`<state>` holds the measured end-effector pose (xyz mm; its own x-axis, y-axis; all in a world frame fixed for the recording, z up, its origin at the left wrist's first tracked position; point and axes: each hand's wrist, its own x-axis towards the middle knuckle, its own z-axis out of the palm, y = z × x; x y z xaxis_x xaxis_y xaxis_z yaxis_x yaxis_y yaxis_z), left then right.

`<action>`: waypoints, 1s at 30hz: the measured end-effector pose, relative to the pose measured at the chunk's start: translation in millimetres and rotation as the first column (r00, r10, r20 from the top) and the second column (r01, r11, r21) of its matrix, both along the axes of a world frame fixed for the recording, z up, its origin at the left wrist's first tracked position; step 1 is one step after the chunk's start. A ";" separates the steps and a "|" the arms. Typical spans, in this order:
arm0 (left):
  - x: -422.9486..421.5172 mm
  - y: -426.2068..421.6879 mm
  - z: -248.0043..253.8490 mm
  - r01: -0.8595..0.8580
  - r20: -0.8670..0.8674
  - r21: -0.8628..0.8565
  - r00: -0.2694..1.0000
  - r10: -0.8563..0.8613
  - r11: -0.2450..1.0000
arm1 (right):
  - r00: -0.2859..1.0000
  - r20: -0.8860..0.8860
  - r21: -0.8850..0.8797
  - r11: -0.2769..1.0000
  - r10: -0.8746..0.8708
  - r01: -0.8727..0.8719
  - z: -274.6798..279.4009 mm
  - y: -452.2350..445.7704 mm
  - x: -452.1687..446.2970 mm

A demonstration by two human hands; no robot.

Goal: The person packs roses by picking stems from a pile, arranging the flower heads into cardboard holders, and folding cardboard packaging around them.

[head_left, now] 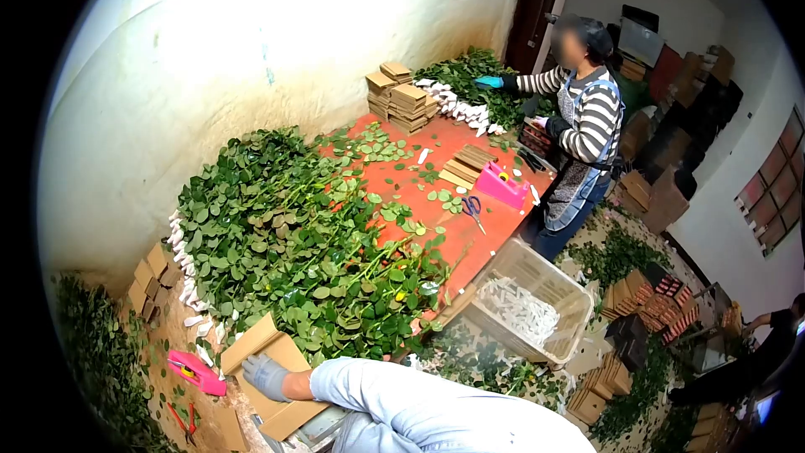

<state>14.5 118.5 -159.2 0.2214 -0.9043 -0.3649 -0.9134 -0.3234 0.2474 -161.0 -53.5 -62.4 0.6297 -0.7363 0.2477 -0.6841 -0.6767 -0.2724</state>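
Observation:
My left hand (266, 376), in a grey glove, lies on an open, creased piece of brown cardboard (289, 352) at the lower left, its fingers pointing left. My right hand does not show. Just left of the cardboard is a pink tape dispenser (197, 372), with red-handled cutters (184, 422) below it. A large heap of green leafy stems (293, 235) lies beyond the cardboard, edged on its left by white wrapped flower heads (180, 252).
A co-worker in a striped top (587, 117) stands across the red table (402, 180). Blue scissors (474, 212), another pink dispenser (501, 185) and stacked cardboard (402, 101) lie there. A plastic crate (570, 294) holds white pieces. Another person (755, 361) is at far right.

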 end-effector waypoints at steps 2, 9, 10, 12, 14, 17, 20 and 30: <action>-10.9 4.0 -4.7 -0.007 -0.003 0.022 1.000 0.007 1.000 | 0.999 -0.037 0.046 0.999 0.006 -0.004 4.6 -1.6 -5.4; -30.6 42.0 -14.3 -0.078 0.001 0.132 0.997 0.079 0.988 | 0.996 -0.093 0.016 1.000 -0.010 0.011 9.4 2.0 -1.5; -32.5 49.7 -16.4 -0.093 0.002 0.150 0.996 0.094 0.984 | 0.992 -0.124 0.009 1.000 -0.012 0.013 11.4 2.9 -3.6; -34.8 67.4 -20.8 -0.118 0.007 0.187 0.993 0.119 0.975 | 0.987 -0.158 0.069 0.998 0.020 -0.009 19.4 -2.4 -10.3; -31.6 89.5 -20.1 -0.160 0.015 0.223 0.987 0.161 0.962 | 0.990 -0.141 0.068 0.998 0.022 -0.012 16.8 1.2 -3.3; -28.3 143.9 -10.6 -0.251 0.033 0.291 0.967 0.252 0.923 | 0.994 -0.045 0.024 0.995 -0.097 0.099 -62.5 -10.4 51.9; -28.5 212.5 -0.1 -0.342 0.063 0.380 0.937 0.345 0.859 | 1.000 0.029 0.139 0.990 0.000 -0.004 -20.4 -6.2 15.1; -55.0 260.2 47.7 -0.490 0.131 0.502 0.858 0.497 0.713 | 1.000 -0.019 0.035 0.999 0.015 -0.014 10.6 -1.3 -12.9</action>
<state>-40.5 378.7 -111.5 0.5759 -0.3545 -0.7366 -0.5867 -0.8068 -0.0704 -173.9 -54.8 -51.9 0.6446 -0.7350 0.2102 -0.6795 -0.6769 -0.2831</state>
